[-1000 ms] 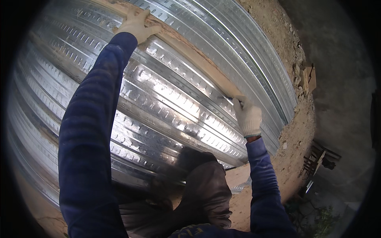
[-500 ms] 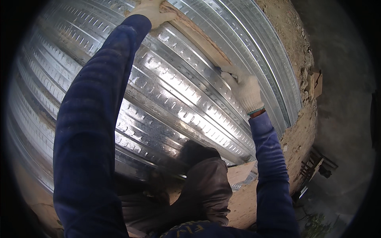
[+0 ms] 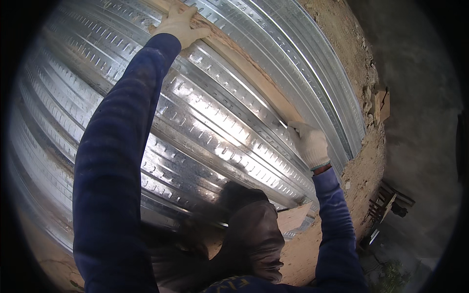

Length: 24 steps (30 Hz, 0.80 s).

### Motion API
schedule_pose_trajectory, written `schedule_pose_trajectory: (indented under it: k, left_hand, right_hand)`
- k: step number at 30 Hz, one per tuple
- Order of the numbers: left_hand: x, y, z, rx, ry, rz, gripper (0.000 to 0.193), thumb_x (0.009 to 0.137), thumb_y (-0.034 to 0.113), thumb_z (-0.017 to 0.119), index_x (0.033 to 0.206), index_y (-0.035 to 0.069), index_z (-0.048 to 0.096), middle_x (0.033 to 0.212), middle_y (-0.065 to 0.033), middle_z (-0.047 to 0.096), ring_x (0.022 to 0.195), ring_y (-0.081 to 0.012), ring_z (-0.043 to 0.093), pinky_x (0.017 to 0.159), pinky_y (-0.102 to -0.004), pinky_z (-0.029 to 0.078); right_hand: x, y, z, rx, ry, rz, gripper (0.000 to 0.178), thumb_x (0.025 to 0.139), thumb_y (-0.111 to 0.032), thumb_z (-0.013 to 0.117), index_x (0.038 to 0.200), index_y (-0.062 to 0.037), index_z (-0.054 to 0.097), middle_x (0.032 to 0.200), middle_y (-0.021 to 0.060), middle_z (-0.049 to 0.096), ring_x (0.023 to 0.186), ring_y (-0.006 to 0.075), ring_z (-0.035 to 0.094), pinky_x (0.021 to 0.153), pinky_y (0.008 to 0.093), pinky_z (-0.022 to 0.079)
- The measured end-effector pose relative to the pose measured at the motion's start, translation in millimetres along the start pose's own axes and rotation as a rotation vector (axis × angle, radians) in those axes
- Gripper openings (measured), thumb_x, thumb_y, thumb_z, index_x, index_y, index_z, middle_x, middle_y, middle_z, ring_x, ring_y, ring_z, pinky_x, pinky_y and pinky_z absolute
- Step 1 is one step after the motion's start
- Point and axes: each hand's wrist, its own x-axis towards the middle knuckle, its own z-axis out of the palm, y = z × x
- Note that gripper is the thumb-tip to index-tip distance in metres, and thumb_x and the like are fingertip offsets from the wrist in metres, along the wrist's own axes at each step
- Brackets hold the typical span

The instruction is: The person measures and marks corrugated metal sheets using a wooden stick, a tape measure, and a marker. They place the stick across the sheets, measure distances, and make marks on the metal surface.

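A long wooden board (image 3: 249,69) lies slantwise on ribbed, shiny metal decking (image 3: 210,115). Near its far left part, my left hand (image 3: 180,25) in a pale knit glove presses on the wood with fingers spread. My right hand (image 3: 311,144), gloved alike, is closed around the board's near right end; its fingertips are partly hidden. Both arms are stretched out over the metal in blue sleeves.
Rough earthen or concrete rubble (image 3: 364,161) borders the decking on the right, with a grey floor (image 3: 415,97) beyond. A small brown block (image 3: 382,105) stands on that edge. My bent knee (image 3: 254,234) is close below. Dark wooden pieces (image 3: 386,200) lie lower right.
The board has slid toward the near right along the decking. My right hand has moved the same way with its end, and my left hand sits lower in view, fingers spread.
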Motion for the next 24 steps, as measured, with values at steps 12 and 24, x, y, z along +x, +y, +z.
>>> schedule_pose_trajectory:
  k: [12,24]
  left_hand:
    - [-7.0,18.5,-17.6,-0.074,-0.14,-0.105,0.089,0.09,0.061,0.079,0.167,0.025,0.05,0.179,-0.0208,0.025,0.161,-0.0428,0.036,0.131,-0.0721,0.025]
    - [-19.2,21.1,-22.7,-0.057,-0.048,-0.115,0.087,0.091,0.059,0.08,0.164,0.022,0.053,0.18,-0.0193,0.026,0.167,-0.0367,0.027,0.134,-0.0698,0.012]
  right_hand:
    - [188.4,-166.0,-5.8,0.049,-0.004,-0.222,0.031,0.106,-0.038,0.068,0.116,-0.0127,0.083,0.085,0.013,0.079,0.075,0.0286,0.078,0.073,0.0434,0.063]
    - [190.0,-159.6,4.3,0.495,0.11,-0.224,0.031,0.105,-0.037,0.072,0.124,-0.0145,0.081,0.105,0.0145,0.081,0.095,0.0357,0.078,0.085,0.0426,0.062]
